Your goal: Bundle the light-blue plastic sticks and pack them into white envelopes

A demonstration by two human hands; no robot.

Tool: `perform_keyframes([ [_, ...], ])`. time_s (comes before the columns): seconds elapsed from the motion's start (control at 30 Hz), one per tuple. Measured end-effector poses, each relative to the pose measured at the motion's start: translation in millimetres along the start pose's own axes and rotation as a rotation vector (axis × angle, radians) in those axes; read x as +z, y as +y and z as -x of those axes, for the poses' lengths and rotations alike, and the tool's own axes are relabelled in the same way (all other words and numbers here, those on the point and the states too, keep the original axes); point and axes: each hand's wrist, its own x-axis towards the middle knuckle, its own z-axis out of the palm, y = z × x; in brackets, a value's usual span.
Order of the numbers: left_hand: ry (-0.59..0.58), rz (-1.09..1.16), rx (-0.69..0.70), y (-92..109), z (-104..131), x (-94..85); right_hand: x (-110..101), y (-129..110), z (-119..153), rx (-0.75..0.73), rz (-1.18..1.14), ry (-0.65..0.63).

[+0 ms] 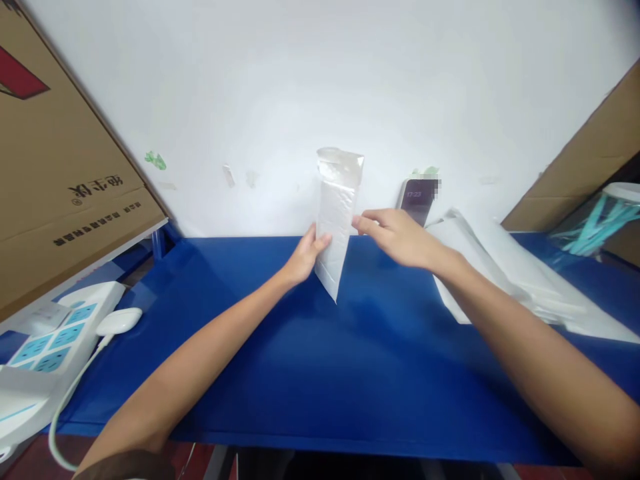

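Note:
A white padded envelope (336, 220) stands upright above the blue table, its top flap raised and its lower corner pointing down. My left hand (303, 257) grips it by the left edge, thumb on the near face. Beside the right edge is my right hand (387, 233), with thumb and fingers pinched together; whether they hold anything at the envelope's edge is too small to make out.
The blue table (320, 380) meets a white wall. More white envelopes (510, 273) lie at the right, near a phone (419, 199) leaning on the wall. At the left are a power strip (60, 333), a white charger (119, 321) and a cardboard box (65, 167).

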Motion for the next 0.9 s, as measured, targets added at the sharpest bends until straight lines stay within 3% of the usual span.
perform_keyframes([
  [0.1,0.006,-0.153,-0.101,-20.5,14.4,4.2,21.4,26.5,9.2,0.047,-0.061,-0.009],
  [0.17,-0.001,-0.403,-0.113,-23.3,20.6,4.6,36.3,45.1,23.6,0.072,-0.060,0.008],
  [0.27,-0.167,-0.803,-0.062,-18.6,25.4,5.9,55.3,66.6,49.8,0.087,-0.020,-0.042],
  [0.37,-0.318,-0.991,-0.031,-13.2,27.4,9.7,66.1,73.8,68.9,0.079,0.004,-0.124],
  [0.47,-0.347,-1.088,-0.020,-12.5,28.3,12.5,69.1,68.3,76.0,0.104,0.058,-0.168],
  [0.67,-0.339,-1.102,-0.032,-16.5,27.3,11.4,64.5,58.7,76.6,0.124,0.040,-0.080],
  [0.9,-0.371,-1.036,-0.026,-15.7,29.4,11.1,63.3,61.7,75.7,0.061,0.028,-0.169],
])
